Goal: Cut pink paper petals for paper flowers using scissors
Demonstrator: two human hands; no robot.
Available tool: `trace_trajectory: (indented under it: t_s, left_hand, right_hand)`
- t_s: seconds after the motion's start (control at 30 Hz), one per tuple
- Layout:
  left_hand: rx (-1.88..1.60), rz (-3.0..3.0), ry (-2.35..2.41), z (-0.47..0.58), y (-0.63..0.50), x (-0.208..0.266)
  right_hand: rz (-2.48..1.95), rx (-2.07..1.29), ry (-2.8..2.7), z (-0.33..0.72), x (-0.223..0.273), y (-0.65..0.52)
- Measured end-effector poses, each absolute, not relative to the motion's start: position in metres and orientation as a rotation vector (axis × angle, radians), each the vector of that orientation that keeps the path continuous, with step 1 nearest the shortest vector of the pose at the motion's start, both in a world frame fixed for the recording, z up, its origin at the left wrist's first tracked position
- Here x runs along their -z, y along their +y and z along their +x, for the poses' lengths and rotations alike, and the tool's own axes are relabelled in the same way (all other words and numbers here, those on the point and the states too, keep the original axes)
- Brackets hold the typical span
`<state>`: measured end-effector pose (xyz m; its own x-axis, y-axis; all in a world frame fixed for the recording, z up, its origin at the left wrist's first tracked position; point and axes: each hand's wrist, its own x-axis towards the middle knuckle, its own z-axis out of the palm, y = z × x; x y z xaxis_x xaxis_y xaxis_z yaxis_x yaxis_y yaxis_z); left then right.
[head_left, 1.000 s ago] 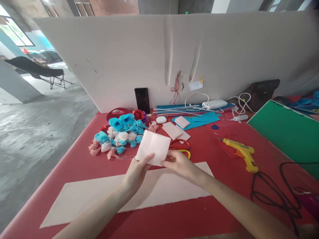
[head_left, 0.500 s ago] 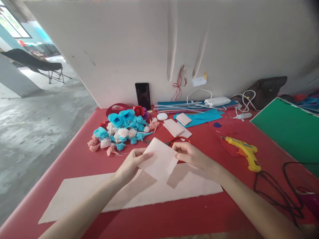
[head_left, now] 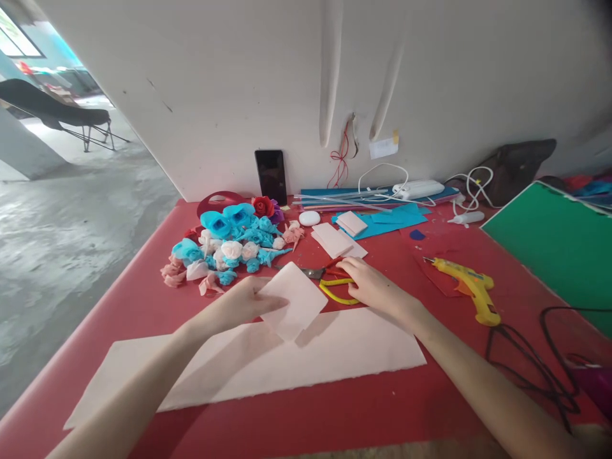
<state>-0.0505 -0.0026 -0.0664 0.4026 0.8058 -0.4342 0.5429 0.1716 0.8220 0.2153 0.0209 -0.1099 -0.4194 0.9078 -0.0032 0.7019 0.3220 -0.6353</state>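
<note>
My left hand (head_left: 246, 298) is closed on the left corner of a folded pale pink paper square (head_left: 295, 299), held over the table. Scissors (head_left: 335, 292) with red and yellow handles lie just beyond the paper, their blades partly hidden behind it. Around their handles curl the fingers of my right hand (head_left: 367, 284). Below both hands a long pale pink paper strip (head_left: 296, 360) is spread flat, crossed by my left forearm.
Blue, white and pink paper flowers (head_left: 229, 248) are heaped at the back left. Folded pink papers (head_left: 332, 241) lie behind the scissors. A yellow glue gun (head_left: 466, 287) with a black cord rests on the right, near a green board (head_left: 554, 242). A phone (head_left: 271, 177) leans against the wall.
My right hand has let go of the paper square and taken hold of the scissors' handles. The left hand keeps the square, shifted slightly left. The view has moved a little.
</note>
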Motion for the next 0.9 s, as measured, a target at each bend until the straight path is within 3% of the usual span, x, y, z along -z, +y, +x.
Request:
trace_trajectory:
  t_s: [0.2,0.3,0.53,0.7,0.9]
  left_hand:
    - [0.025,1.644,0.714,-0.052,-0.001,0.063]
    - [-0.017,1.627,0.663,-0.055,-0.001,0.06]
    - [-0.638,1.164,1.133,-0.063,-0.002,0.044]
    - [-0.926,0.995,1.193,-0.05,0.002,0.035]
    - [-1.234,1.013,1.137,-0.037,0.024,0.028]
  right_hand:
    - [-1.431,-0.745,-2.25,0.213,0.113,0.019]
    - [-1.447,-0.836,-2.139,0.218,0.103,0.016]
    - [-1.198,-1.263,-1.636,0.214,0.079,0.017]
    - [-1.057,-1.345,-1.237,0.214,0.075,0.021]
    - [-0.835,-1.601,-1.207,0.215,0.069,0.015]
